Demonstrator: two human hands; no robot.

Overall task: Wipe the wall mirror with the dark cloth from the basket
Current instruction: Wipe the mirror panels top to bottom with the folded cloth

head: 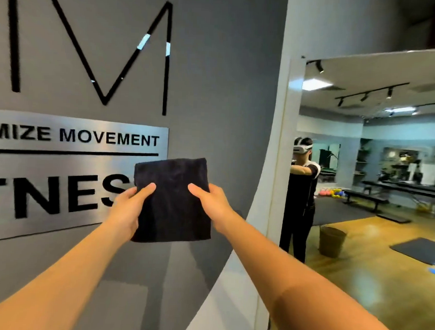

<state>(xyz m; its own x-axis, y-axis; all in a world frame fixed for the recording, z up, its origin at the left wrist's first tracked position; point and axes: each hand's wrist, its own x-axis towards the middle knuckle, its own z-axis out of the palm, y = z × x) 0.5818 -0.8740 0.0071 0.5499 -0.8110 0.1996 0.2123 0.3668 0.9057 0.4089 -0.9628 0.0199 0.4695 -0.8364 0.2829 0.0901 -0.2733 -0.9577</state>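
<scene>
We hold the dark cloth [172, 200] folded square between us, left hand [128, 208] and right hand [211, 204] each pinching a side edge, thumbs on its face. It looks light, soft and floppy, so a flat palm should press it best. The wall mirror [376, 151] lies right of our right hand; the lettered grey wall [214, 90] is directly behind the cloth. The basket [331, 241] shows as a reflection.

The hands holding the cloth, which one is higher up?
The left hand sits lower, gripping the dark cloth by its left edge. The right hand is slightly higher, pinching the right edge, nearer the wall mirror.
</scene>
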